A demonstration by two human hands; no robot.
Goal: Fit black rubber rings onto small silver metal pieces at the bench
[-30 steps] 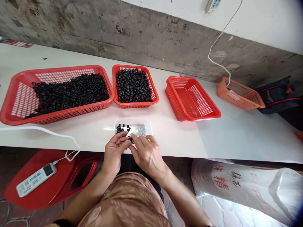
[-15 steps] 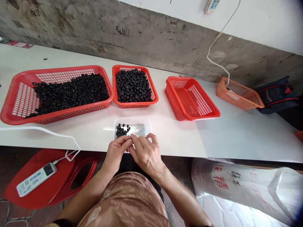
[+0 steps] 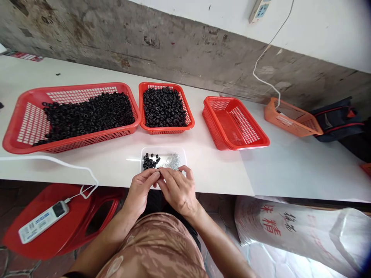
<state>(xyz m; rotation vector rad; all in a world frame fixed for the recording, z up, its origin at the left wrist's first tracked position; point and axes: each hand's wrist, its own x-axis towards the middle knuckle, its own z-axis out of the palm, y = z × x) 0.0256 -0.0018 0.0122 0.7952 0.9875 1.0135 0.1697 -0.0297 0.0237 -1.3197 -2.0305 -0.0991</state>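
Note:
My left hand (image 3: 142,188) pinches a small black ring-like part, mostly covered by the fingertips, between thumb and index finger. Against it, the thumb and index finger of my right hand (image 3: 180,190) are pressed together; what they grip is too small and hidden to make out. Both hands meet over the near edge of a clear plastic tray (image 3: 184,154). On the tray's left side lie loose black rings (image 3: 149,161). A heap of tiny shiny clear or silvery pieces (image 3: 174,160) lies on its right side, just beyond my right fingers.
Behind the tray stand a long red basket (image 3: 17,116) and a smaller red basket (image 3: 191,124), both holding black rings. Right of them are a stacked-looking red basket (image 3: 214,133) and an orange basket (image 3: 304,129). A white cable (image 3: 58,162) crosses the left table edge to a power strip (image 3: 43,222) on a red stool.
My hands stay together over the tray's near edge, with only slight finger movement. The whole view has shifted down a little.

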